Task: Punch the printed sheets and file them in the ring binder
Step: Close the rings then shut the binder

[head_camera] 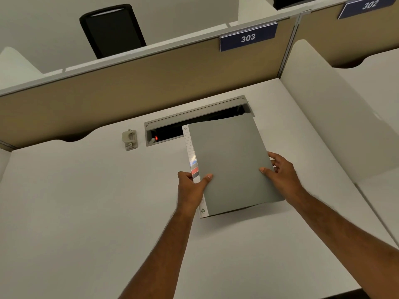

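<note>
Head view:
Ring binder (232,167): closed, grey cover up, labelled spine to the left; held over the bench (86,212), far end above the cable tray (194,117), near corner lifted.
Left hand (191,187): grip clasps the spine edge, thumb on the cover, fingers underneath.
Right hand (280,171): grip pinches the right edge of the cover, thumb on top.
Hole punch (129,139): stands on the bench, left of the cable tray, well apart from the binder.
Printed sheets: none visible; location cannot be told.
Step in hand (judgement): placing the binder for opening.
Method: lower it flat onto bare bench nearer the body, clear of the tray slot; keep the spine left so the cover opens leftward; leave room beside the punch.
</note>
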`<action>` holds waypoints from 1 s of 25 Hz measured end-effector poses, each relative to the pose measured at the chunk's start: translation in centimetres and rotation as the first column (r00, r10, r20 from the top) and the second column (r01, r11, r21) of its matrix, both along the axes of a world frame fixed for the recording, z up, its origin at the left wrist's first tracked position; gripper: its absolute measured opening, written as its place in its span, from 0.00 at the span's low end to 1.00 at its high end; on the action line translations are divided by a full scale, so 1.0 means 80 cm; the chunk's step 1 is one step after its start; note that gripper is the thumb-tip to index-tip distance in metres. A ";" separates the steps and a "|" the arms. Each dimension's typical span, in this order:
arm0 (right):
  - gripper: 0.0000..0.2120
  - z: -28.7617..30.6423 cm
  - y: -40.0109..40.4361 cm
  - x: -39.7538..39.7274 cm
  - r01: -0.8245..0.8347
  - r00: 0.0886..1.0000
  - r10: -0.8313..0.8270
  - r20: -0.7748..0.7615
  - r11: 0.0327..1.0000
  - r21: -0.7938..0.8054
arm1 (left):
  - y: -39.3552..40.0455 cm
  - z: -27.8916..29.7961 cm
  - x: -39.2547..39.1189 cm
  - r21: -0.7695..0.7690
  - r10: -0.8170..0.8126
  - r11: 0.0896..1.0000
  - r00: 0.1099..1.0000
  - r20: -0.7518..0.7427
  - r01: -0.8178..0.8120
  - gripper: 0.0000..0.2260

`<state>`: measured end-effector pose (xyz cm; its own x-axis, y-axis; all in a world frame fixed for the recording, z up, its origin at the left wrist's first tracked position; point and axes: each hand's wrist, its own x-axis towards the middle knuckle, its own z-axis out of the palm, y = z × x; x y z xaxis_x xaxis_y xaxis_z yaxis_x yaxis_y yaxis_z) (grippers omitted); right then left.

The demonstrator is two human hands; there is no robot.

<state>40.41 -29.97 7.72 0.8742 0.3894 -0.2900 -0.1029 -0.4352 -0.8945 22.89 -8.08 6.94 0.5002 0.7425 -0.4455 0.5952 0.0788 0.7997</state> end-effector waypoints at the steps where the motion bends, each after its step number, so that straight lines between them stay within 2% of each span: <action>1: 0.24 0.000 -0.004 0.011 0.001 1.000 -0.001 0.003 1.000 0.000 | -0.003 -0.002 0.012 0.001 -0.006 1.000 1.000 -0.002 0.006 0.26; 12: 0.25 -0.030 -0.046 0.123 -0.009 1.000 0.009 0.001 0.999 -0.050 | -0.035 -0.041 0.121 -0.015 -0.115 0.993 0.990 -0.079 0.114 0.27; 20: 0.27 -0.054 -0.070 0.160 -0.041 0.999 0.039 -0.012 0.987 -0.155 | -0.062 -0.053 0.149 -0.021 -0.183 0.983 0.973 -0.141 0.182 0.30; 25: 0.26 -0.067 -0.073 0.164 -0.047 0.998 0.055 0.027 0.972 -0.229 | -0.067 -0.051 0.152 0.034 -0.225 0.972 0.959 -0.171 0.234 0.31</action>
<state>53.51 -35.79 2.37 0.8655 0.3607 -0.3476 -0.0472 -0.6320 -0.7735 35.08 -13.43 2.88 0.5826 0.6417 -0.4988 0.7164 -0.1156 0.6881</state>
